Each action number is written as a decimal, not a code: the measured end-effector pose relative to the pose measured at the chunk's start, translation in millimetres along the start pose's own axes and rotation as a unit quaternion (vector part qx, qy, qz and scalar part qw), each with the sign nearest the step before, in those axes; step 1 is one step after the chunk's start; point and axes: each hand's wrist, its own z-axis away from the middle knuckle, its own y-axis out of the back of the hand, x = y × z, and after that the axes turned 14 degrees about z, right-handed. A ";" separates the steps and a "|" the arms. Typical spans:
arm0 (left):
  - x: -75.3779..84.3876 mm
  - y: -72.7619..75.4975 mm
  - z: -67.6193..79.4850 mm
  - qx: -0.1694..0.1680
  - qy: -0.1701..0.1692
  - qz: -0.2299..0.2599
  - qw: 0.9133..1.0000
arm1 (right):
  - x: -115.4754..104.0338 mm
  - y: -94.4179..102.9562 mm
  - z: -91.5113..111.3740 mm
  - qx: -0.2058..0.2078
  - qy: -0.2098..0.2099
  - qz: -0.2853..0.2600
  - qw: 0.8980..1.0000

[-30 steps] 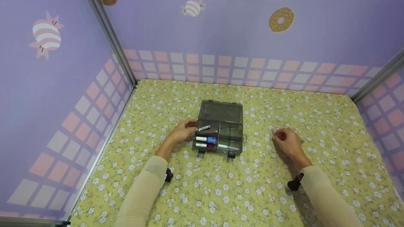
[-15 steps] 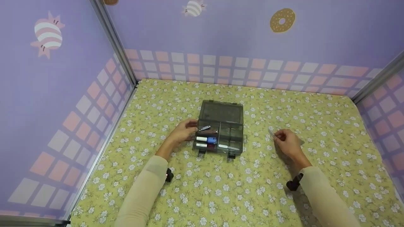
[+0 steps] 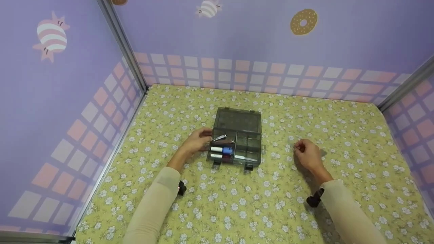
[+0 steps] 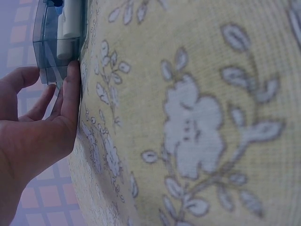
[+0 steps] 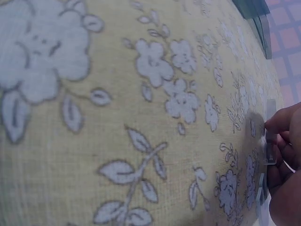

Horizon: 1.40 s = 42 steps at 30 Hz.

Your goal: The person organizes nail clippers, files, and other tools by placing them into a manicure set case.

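A smoky see-through divided box (image 3: 239, 121) stands with its lid folded back. My left hand (image 3: 195, 140) holds its left side, thumb above the fingers in the left wrist view. The left compartments hold silver nail clippers (image 3: 220, 137), a reddish-brown tool with a silver end (image 3: 228, 141), a white-capped blue bottle (image 3: 227, 150) and a white-capped dark red bottle (image 3: 216, 156). A thin white-handled tool (image 3: 244, 158) lies front right. Right of the box, my right hand (image 3: 308, 154) pinches a thin translucent strip (image 5: 271, 108), its kind unclear, largely hidden in the head view.
Flowered yellow cloth (image 3: 230, 203) covers the table. Purple patterned panels (image 3: 237, 37) stand at the back and both sides, with metal posts (image 3: 123, 44) in the corners. The box's two dark latches (image 3: 248, 167) point toward the front.
The strip in my right hand swung leftward, clear of the fingertips, half a second ago; now it hardly shows in the head view. My left hand and the box have stayed put.
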 end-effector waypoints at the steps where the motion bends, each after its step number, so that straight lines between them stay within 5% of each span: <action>1: 0.0 0.0 -0.3 -0.001 -0.001 -0.002 1.000 | -0.9 -0.6 0.2 0.006 0.005 0.009 1.000; 20: -0.3 -0.1 -0.8 0.002 -0.004 -0.015 1.000 | -64.5 -4.6 -17.8 -0.037 0.044 -0.113 0.992; 42: 0.7 -0.7 -0.8 0.004 -0.009 -0.015 1.000 | -135.5 -32.3 -46.4 -0.038 0.109 -0.113 0.987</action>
